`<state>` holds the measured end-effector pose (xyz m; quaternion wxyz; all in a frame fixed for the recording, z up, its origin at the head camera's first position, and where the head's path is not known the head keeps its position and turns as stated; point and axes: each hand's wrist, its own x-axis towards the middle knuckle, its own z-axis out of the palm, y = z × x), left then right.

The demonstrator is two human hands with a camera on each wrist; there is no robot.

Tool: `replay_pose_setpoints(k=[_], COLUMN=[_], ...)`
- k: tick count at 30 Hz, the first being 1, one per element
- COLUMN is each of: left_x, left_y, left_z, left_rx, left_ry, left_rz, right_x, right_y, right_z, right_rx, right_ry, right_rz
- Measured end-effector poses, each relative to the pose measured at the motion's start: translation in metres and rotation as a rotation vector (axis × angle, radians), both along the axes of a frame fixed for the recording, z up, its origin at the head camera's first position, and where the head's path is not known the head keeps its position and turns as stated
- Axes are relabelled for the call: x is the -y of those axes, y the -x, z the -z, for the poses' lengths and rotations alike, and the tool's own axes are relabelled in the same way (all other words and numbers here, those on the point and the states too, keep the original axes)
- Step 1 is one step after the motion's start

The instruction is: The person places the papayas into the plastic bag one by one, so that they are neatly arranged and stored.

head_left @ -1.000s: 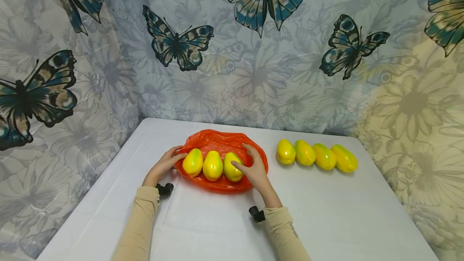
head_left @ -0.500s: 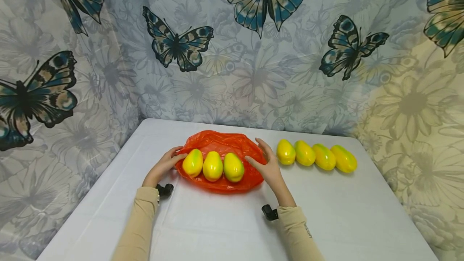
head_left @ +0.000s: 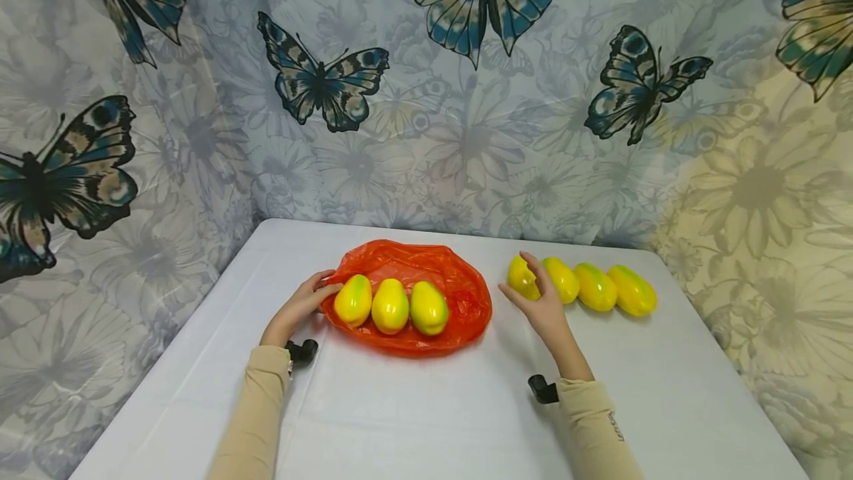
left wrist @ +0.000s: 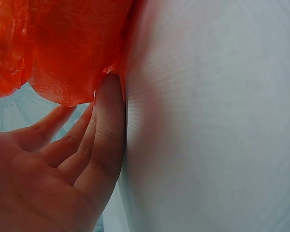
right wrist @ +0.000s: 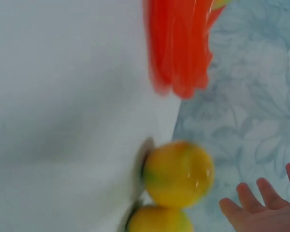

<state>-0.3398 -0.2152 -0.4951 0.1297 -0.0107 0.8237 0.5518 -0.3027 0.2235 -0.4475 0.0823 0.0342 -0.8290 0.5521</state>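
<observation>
An orange-red plastic bag point(head_left: 460, 302) lies open on the white table point(head_left: 413, 406), with three yellow-green mangoes point(head_left: 389, 306) side by side in it. My left hand point(head_left: 303, 304) rests at the bag's left edge, its straight fingers point(left wrist: 108, 125) touching the bag point(left wrist: 63, 48). Right of the bag lies a row of several more mangoes point(head_left: 596, 287). My right hand point(head_left: 536, 295) hovers with spread fingers at the leftmost mango point(head_left: 516, 277) of that row. In the right wrist view its fingers point(right wrist: 261, 203) stand apart from this mango point(right wrist: 179, 171) and hold nothing.
A butterfly-print cloth point(head_left: 466, 95) hangs behind and to both sides of the table. The table's front half is bare white surface. The right wrist view shows the bag point(right wrist: 181, 48) blurred, at the table's far edge.
My right hand has left the rightmost mango in the bag and moved right, across the bag's edge, to the first mango of the loose row. The left hand has stayed put.
</observation>
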Motion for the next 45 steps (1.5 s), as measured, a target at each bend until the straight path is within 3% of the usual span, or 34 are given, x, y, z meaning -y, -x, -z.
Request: replay_pose_setpoints(k=[6, 13, 16, 24, 26, 36, 45], left_x=[0.002, -0.006, -0.007, 0.001, 0.002, 0.0, 0.0], left_y=[0.0, -0.016, -0.019, -0.002, -0.001, -0.001, -0.003], left_z=[-0.003, -0.029, -0.032, -0.004, -0.002, -0.002, -0.002], left_rx=[0.003, 0.018, 0.01, -0.015, -0.018, -0.008, -0.002], left_ry=[-0.007, -0.021, -0.015, -0.012, 0.004, 0.015, 0.014], left_rz=[0.005, 0.008, 0.019, 0.005, 0.004, -0.002, -0.002], right_x=[-0.032, -0.064, -0.075, -0.106, -0.114, -0.145, -0.166], right_y=[0.002, 0.006, 0.007, 0.013, 0.016, 0.023, 0.03], right_z=[-0.006, -0.008, -0.009, -0.005, -0.002, 0.006, 0.016], right_rx=[-0.041, -0.087, -0.086, -0.083, -0.077, -0.028, 0.055], right_ry=[-0.035, -0.075, -0.094, -0.067, -0.078, -0.185, -0.155], right_rz=[0.069, 0.156, 0.215, 0.289, 0.295, 0.377, 0.444])
